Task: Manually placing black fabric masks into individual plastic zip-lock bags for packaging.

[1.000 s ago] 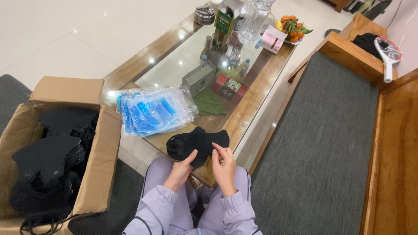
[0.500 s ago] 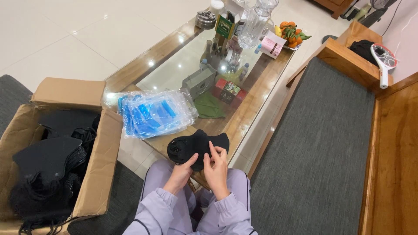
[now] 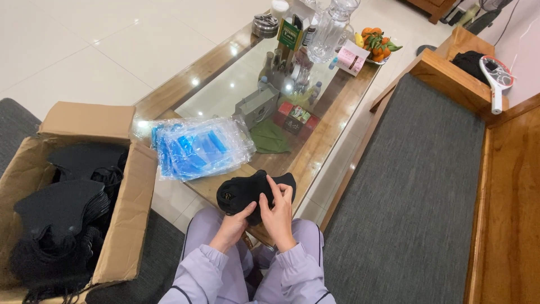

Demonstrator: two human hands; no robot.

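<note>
A black fabric piece [image 3: 241,190] with a curved padded shape is held over the near end of the glass-topped wooden table [image 3: 332,121]. My left hand [image 3: 235,220] grips it from below. My right hand [image 3: 278,205] pinches its right side with the fingers on top. Both lilac sleeves show at the bottom of the view. A stack of clear plastic bags with blue strips [image 3: 197,147] lies on the table just left of the hands.
An open cardboard box [image 3: 126,208] full of black fabric pieces stands at my left. On the table are bottles, a glass jug [image 3: 329,31], a pink box, fruit and a green cloth. A grey-cushioned wooden bench [image 3: 416,186] runs along the right.
The hands and black piece stay in place. My right hand's fingers have shifted slightly on top of the piece.
</note>
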